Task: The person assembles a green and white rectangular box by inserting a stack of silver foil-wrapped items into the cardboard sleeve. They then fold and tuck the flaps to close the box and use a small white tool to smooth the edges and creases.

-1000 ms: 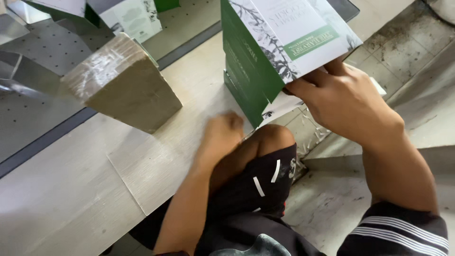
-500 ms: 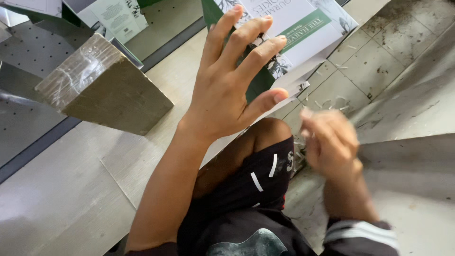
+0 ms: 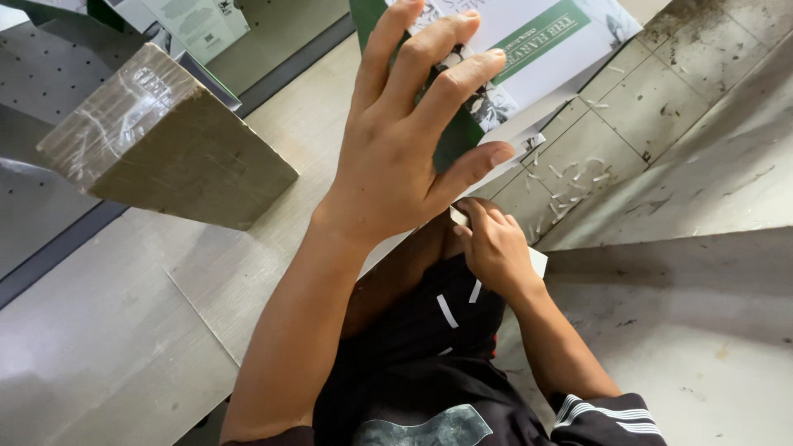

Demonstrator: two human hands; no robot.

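Observation:
My left hand is raised with its fingers spread and pressed against a green and white printed carton at the top of the head view. My right hand is down by my knee, its fingers curled around a small white strip or flap of paper under the carton. Whether that piece is part of the carton I cannot tell. My black shorts fill the lower middle.
A brown tape-wrapped cardboard box sits on the tiled floor at the left. More green and white cartons lie at the top left beside a perforated grey metal shelf. White paper scraps litter the dirty tiles at the right.
My left hand has risen from the floor to the carton and spread over it. My right hand let go of the carton's edge and dropped to my knee.

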